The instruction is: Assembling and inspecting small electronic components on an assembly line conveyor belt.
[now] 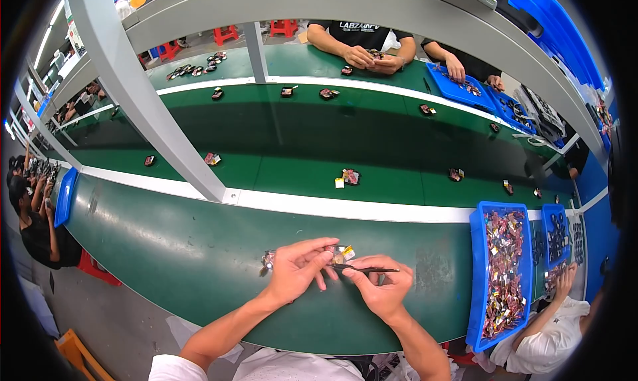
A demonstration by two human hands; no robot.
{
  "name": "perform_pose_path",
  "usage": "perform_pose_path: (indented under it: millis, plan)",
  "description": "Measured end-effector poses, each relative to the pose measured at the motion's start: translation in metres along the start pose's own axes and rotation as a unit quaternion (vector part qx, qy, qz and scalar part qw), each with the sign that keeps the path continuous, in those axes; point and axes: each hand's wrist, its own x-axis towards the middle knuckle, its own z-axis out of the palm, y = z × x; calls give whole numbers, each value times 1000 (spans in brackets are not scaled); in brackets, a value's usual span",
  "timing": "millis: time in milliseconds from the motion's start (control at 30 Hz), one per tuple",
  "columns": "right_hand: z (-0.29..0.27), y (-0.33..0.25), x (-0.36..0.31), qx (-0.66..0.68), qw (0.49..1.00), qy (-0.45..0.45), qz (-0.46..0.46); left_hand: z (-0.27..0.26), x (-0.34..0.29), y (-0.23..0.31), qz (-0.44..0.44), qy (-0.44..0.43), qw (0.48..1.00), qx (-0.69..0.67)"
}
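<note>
Over the near green worktop (pixel 199 248), my left hand (pixel 299 266) is closed on a small electronic assembly (pixel 343 253) with a yellow and white label. Its fingers partly hide the piece. A thin black tool, apparently tweezers (pixel 379 270), is pinched in my right hand (pixel 382 289), its tip pointing left at the assembly. Another small dark and silver assembly (pixel 267 259) lies on the worktop, just left of my left hand.
A blue tray (pixel 476 281) heaped with small parts stands to my right, a smaller blue tray (pixel 557 231) beyond it. Small assemblies (pixel 350 177) are scattered along the green belt ahead. A grey post (pixel 159 108) rises at front left. Co-workers sit opposite and at both sides.
</note>
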Motion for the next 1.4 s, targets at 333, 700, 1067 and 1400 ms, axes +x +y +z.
perform_pose_path:
  millis: [333, 700, 1067, 1400]
  plan:
    - [2, 2, 0, -72, 984, -23, -159, 2, 0, -3, -8, -5, 1000, 22]
    - [0, 11, -3, -164, 951, -75, -250, 5, 9, 0, -60, 24, 996, 61]
    - [-12, 9, 13, -27, 995, 68, -69, -102, 132, 25, -21, 241, 929, 281]
    - [-12, 10, 9, -36, 996, 50, -59, -53, 172, 26, 226, 4, 773, 592]
